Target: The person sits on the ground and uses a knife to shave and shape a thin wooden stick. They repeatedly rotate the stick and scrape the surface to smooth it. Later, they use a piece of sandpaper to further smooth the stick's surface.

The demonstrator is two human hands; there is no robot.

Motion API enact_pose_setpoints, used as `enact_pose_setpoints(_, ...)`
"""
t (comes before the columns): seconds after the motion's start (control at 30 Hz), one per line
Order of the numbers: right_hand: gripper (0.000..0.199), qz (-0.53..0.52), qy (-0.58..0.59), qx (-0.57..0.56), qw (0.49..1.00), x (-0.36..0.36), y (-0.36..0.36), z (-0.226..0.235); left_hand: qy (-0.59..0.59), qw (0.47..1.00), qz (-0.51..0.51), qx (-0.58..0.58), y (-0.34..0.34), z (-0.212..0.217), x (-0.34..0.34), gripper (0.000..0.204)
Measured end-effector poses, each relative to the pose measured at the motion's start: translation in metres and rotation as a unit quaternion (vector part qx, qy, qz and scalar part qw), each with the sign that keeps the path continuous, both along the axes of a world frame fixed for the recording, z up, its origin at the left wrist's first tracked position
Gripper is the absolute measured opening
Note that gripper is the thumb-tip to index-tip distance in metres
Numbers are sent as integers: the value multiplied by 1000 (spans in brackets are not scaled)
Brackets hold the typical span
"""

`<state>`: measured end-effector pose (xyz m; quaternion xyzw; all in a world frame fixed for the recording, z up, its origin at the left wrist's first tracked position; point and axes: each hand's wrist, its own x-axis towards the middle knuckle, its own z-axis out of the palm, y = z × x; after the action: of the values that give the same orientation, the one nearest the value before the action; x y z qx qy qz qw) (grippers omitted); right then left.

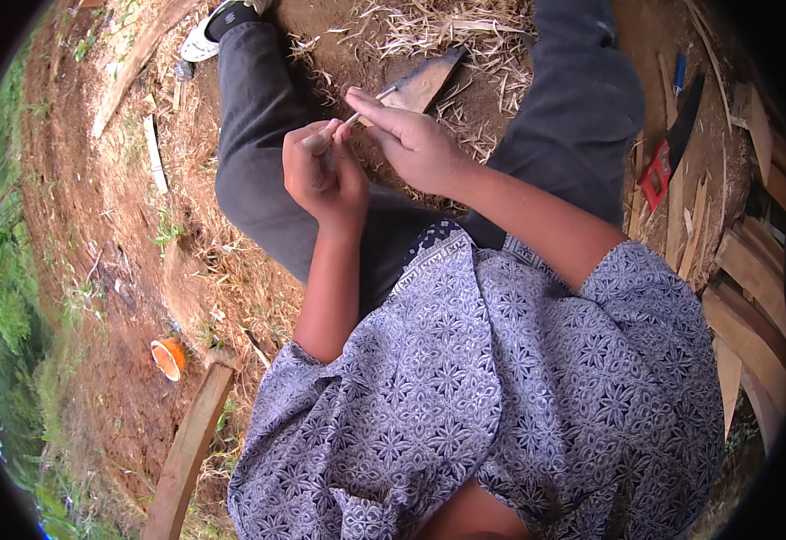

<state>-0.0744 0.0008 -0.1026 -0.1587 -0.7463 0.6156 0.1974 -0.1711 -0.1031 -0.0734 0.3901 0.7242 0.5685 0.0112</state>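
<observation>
My left hand [325, 175] is raised between my knees, its fingers curled around the near end of a thin, pale rod [353, 119]. The rod slants up and to the right; whether it is wood or metal I cannot tell. My right hand [418, 148] has its fingers stretched out flat, their tips lying across the rod and hiding part of it. Beyond the hands, on the ground, a flat tan piece [422, 85] with a dark edge and pointed end lies between my legs. Its near part is hidden by my right hand.
Pale shavings [451, 31] cover the ground ahead. At the right lie a red-handled saw [658, 175], a blue slim tool [680, 72] and stacked wooden boards [753, 315]. An orange bowl-like thing [169, 358] and a wooden plank [190, 450] are at the left.
</observation>
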Motion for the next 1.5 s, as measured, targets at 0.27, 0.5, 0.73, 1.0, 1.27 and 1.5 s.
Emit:
enact_pose_setpoints(0.27, 49, 53, -16, -41, 998, -9, 8, 9, -23, 1000, 14, 9, 4, 0, -7, 4)
enact_pose_setpoints(0.5, 43, 14, -2, -40, 999, -13, 8, -10, -65, 996, 38, 40, 1, -3, -11, 4)
enact_pose_setpoints(0.73, 41, -3, -56, -16, 998, -15, 25, -40, -122, 989, 62, 60, 6, 3, -13, 7)
enact_pose_setpoints(1.0, 43, 5, -79, -68, 995, -16, 29, -15, -131, 988, 68, 46, 0, 8, -7, 7)
enact_pose_setpoints(1.27, 44, 18, -109, -91, 990, -15, 32, -23, -125, 989, 53, 58, -1, 3, -11, 8)
enact_pose_setpoints(1.5, 37, -26, -202, -17, 979, -7, 32, -47, -110, 992, 45, 45, -2, 7, -10, 11)
